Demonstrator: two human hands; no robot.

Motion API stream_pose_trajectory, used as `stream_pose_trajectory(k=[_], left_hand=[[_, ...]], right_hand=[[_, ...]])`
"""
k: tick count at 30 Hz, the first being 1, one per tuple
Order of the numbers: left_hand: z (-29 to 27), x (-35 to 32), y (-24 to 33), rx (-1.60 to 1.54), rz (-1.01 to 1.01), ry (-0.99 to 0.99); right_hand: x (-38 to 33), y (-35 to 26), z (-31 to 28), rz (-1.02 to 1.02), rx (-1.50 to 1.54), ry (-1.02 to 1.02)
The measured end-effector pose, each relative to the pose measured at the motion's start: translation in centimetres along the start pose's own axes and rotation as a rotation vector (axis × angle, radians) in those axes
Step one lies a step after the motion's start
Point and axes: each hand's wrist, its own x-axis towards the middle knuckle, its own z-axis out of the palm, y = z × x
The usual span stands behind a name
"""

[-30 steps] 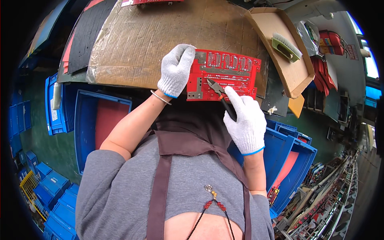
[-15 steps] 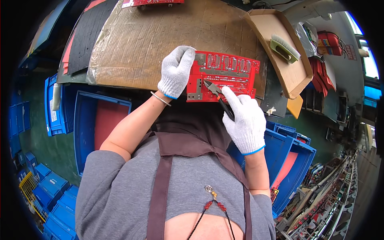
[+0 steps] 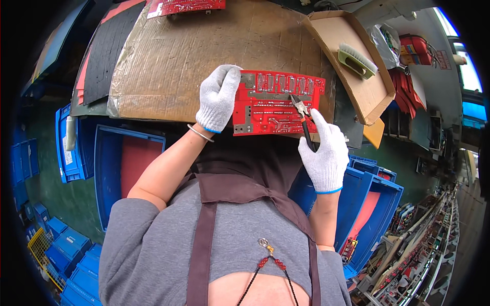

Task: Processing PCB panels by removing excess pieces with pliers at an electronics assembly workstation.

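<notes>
A red circuit board (image 3: 270, 113) with silvery solder patches is held up at the near edge of the cardboard-covered table. My left hand (image 3: 219, 97), in a white knit glove with a blue cuff, is closed on the board's left edge. In my right hand (image 3: 325, 155), gloved the same way, is a pair of side cutters (image 3: 307, 128) with black and orange handles. Their jaws lie over the board's middle right, below the row of oblong solder pads. Whether the tips touch the board I cannot tell.
Worn cardboard (image 3: 204, 56) covers the table. At its far edge lies another red circuit board (image 3: 186, 6). A shallow cardboard tray (image 3: 352, 30) on the right holds a green-backed brush (image 3: 357, 61). Blue crates (image 3: 100, 168) stand to my left and right, below table level.
The side cutters have moved right across the board, from its left part to its middle right, and point more upright. The board has shifted slightly left and nearer in view.
</notes>
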Motion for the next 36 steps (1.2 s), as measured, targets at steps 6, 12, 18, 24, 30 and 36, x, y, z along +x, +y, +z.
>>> stream_pose_trajectory(k=[6,12,18,24,30,36], left_hand=[[0.1,0.0,0.3,0.001,-0.020,-0.003],[-0.1,0.0,0.0,-0.043,-0.011,-0.012],[0.1,0.0,0.3,0.007,-0.016,-0.010],[0.1,-0.1,0.1,-0.014,-0.018,0.001],[-0.1,-0.1,0.4,-0.033,-0.034,-0.011],[0.0,-0.2,0.5,-0.005,-0.034,-0.024]], right_hand=[[0.0,-1.8,0.7,-0.006,0.108,-0.008],[0.3,-2.6,1.0,-0.027,0.074,-0.042],[0.1,-0.7,0.7,0.145,0.018,0.041],[-0.5,-1.7,0.3,0.112,0.056,0.027],[0.3,-1.3,0.6,0.093,0.089,-0.007],[-0.4,1.9,0.4,0.284,-0.119,0.129]])
